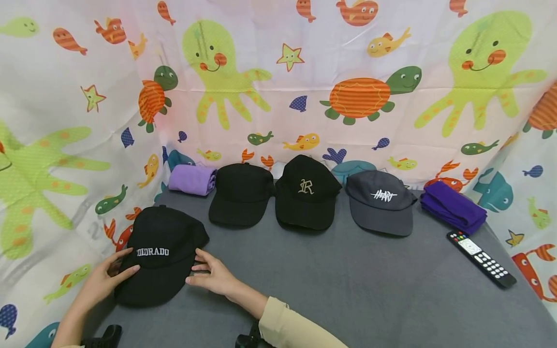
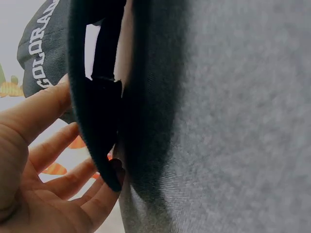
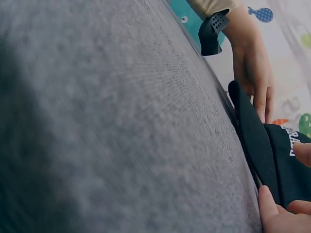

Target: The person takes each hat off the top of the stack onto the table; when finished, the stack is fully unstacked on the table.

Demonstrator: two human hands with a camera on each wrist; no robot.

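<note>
A black cap (image 1: 163, 232) with white COLORADO lettering lies at the left of the grey surface, its brim toward me. My left hand (image 1: 99, 280) holds the brim's left side, thumb on top. In the left wrist view, the fingers of the left hand (image 2: 58, 179) curve round the edge of the brim (image 2: 92, 141), and a gap shows beneath it. My right hand (image 1: 219, 278) holds the cap's right side, fingertips at the crown and thumb at the brim edge. The right wrist view shows this thumb (image 3: 267, 204) low against the brim (image 3: 255, 136).
Behind stand a plain black cap (image 1: 241, 193), a black cap with an R (image 1: 306, 193) and a dark grey cap (image 1: 380, 203). A lilac cloth roll (image 1: 193, 180), a folded purple cloth (image 1: 453, 207) and a remote control (image 1: 481, 259) lie nearby. A sea-animal curtain (image 1: 270, 63) surrounds the surface.
</note>
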